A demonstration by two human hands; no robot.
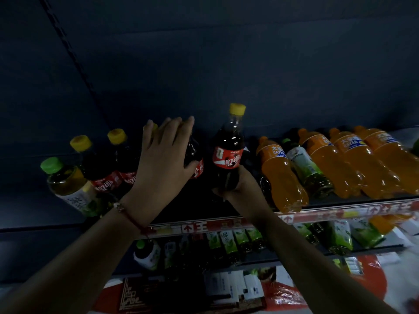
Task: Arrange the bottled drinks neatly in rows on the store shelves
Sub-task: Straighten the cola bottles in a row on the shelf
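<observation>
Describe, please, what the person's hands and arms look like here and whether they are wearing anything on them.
Both forearms are bare, with no sleeves or gloves in view. The left hand has a thin red cord bracelet at the wrist, carrying a small pale bead. The right hand and its wrist show no jewellery or watch. The light is too dim to show the nails.

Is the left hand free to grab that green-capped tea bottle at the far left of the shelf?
Probably yes. The left hand lies open on a cola bottle, gripping nothing, and the green-capped tea bottle stands at the shelf's front with nothing before it.
</observation>
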